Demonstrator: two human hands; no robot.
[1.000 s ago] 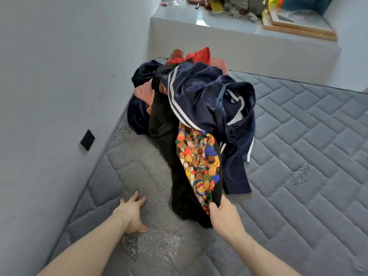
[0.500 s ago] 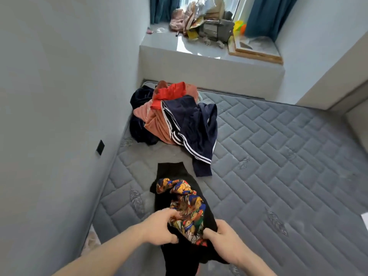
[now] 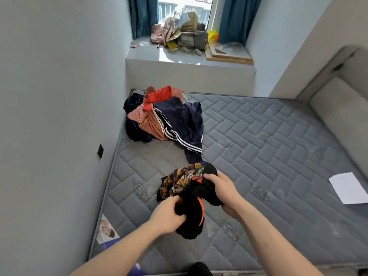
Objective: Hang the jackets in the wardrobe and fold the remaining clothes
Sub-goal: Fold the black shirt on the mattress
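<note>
A black garment with a bright multicoloured print (image 3: 185, 182) is bunched up above the near part of the grey quilted mattress (image 3: 268, 156). My left hand (image 3: 167, 214) grips its lower black part. My right hand (image 3: 223, 190) grips its right side. Further back, against the left wall, lies a pile of clothes (image 3: 163, 118): a navy jacket with white stripes on top, a salmon-pink piece, a red piece and a dark blue piece underneath.
A grey wall (image 3: 59, 116) runs along the mattress's left edge. A white sheet of paper (image 3: 348, 188) lies at the right. A window ledge (image 3: 189, 56) behind the pile carries boxes and clutter. A padded headboard (image 3: 338, 108) stands on the right.
The black printed garment came out of the pile and towards me. My left hand left the mattress and took hold of it. The view pulled back, showing the window and headboard.
</note>
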